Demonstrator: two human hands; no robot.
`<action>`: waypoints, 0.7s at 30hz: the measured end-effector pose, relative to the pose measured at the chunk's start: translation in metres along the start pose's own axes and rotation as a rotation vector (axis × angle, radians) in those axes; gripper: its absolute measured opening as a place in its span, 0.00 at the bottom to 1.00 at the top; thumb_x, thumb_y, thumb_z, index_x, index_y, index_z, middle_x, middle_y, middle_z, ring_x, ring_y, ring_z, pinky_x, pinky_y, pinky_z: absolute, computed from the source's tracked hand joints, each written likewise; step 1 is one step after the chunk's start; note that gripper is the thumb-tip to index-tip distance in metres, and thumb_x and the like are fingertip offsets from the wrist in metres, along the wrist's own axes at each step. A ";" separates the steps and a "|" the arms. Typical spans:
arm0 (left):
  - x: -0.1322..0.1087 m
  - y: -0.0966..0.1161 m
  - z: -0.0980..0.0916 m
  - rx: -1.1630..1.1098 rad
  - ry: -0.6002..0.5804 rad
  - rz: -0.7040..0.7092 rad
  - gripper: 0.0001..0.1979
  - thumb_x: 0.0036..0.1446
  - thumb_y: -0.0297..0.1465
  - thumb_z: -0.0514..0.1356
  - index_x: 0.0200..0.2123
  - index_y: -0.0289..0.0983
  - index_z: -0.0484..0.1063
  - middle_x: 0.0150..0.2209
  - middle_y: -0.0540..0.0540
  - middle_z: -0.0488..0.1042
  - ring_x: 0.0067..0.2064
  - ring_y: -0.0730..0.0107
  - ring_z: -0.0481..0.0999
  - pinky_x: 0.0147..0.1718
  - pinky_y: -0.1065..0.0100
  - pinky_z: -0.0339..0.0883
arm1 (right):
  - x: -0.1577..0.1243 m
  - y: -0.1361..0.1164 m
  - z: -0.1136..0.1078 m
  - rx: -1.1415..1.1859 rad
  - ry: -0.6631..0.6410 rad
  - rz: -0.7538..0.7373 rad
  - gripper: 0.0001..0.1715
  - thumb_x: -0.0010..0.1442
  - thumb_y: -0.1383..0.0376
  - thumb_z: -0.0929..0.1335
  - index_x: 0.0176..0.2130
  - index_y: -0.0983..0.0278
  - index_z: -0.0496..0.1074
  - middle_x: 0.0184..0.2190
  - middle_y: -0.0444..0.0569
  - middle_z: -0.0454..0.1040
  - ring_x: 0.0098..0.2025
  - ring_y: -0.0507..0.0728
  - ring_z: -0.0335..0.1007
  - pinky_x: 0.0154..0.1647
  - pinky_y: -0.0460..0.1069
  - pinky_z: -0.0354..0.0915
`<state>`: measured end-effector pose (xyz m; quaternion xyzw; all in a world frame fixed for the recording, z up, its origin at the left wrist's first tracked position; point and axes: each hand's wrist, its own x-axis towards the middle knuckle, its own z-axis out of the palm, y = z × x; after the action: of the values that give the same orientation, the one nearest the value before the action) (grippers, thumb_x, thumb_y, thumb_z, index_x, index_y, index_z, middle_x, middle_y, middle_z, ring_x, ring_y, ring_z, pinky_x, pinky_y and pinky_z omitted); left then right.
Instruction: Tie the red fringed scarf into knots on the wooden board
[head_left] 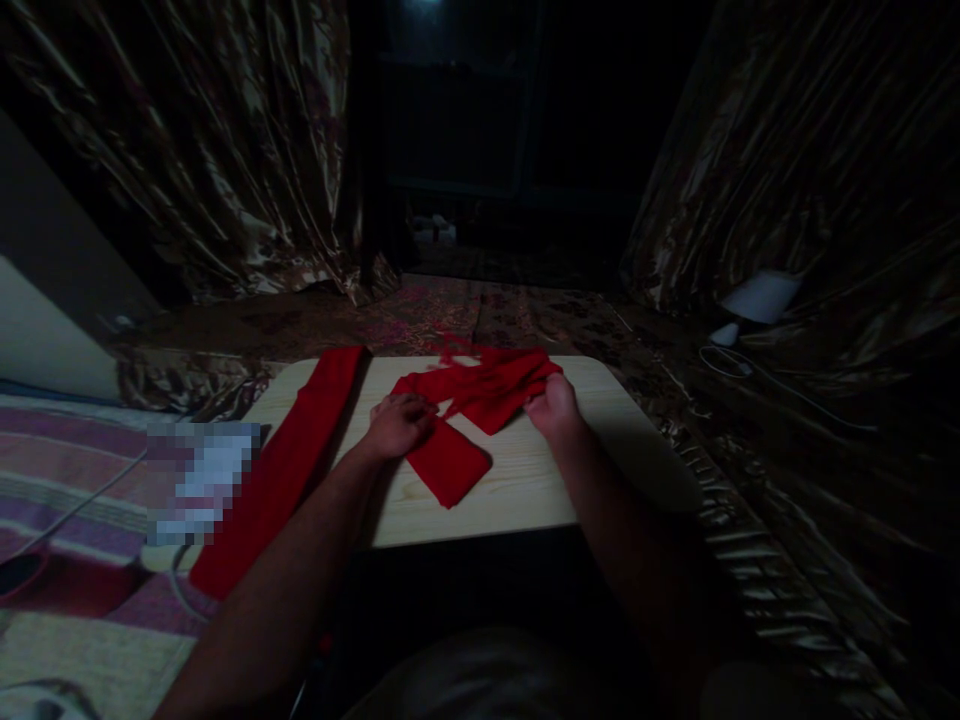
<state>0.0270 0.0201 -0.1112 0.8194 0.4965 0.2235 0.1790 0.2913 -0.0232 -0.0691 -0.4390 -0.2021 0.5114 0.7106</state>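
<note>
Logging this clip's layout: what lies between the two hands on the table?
The crumpled red cloth fills the gap between the left hand and the right hand, on the wooden table; the head view shows it.

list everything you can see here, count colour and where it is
red cloth: 1, red, middle of the table, partly folded, both hands on it
long red strip: 1, red, folded flat, lying along the table's left side and running off its near-left corner
table: 1, pale wood, centre
curtains: 2, shiny brown, back left and back right
striped mat: 1, pink and purple, floor at left
white object: 1, white, floor at right with a cable beside it, too dim to identify
left hand: 1, resting on the red cloth's left part
right hand: 1, closed on the red cloth's right end
</note>
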 end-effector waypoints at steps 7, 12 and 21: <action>-0.010 0.027 -0.002 0.118 -0.097 0.234 0.19 0.47 0.32 0.61 0.44 0.46 0.79 0.61 0.46 0.71 0.64 0.46 0.62 0.63 0.39 0.43 | 0.013 0.017 -0.038 -0.077 0.023 0.114 0.09 0.58 0.69 0.64 0.39 0.63 0.72 0.26 0.43 0.77 0.22 0.50 0.67 0.15 0.42 0.53; -0.009 0.040 -0.003 0.105 -0.139 0.353 0.12 0.44 0.28 0.59 0.35 0.41 0.76 0.51 0.43 0.76 0.58 0.50 0.69 0.65 0.42 0.41 | 0.012 0.027 -0.033 -0.115 -0.053 0.084 0.09 0.57 0.69 0.65 0.39 0.64 0.72 0.27 0.45 0.78 0.22 0.51 0.69 0.18 0.43 0.60; -0.058 0.044 -0.015 -0.503 0.214 -0.427 0.10 0.54 0.35 0.62 0.38 0.37 0.73 0.39 0.39 0.77 0.44 0.53 0.77 0.47 0.52 0.71 | 0.007 0.024 -0.034 -0.120 -0.049 0.101 0.05 0.58 0.68 0.65 0.36 0.65 0.71 0.21 0.42 0.74 0.17 0.50 0.64 0.11 0.43 0.51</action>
<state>0.0277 -0.0502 -0.0873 0.5989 0.6023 0.3812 0.3650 0.3056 -0.0291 -0.1079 -0.4778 -0.2273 0.5441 0.6512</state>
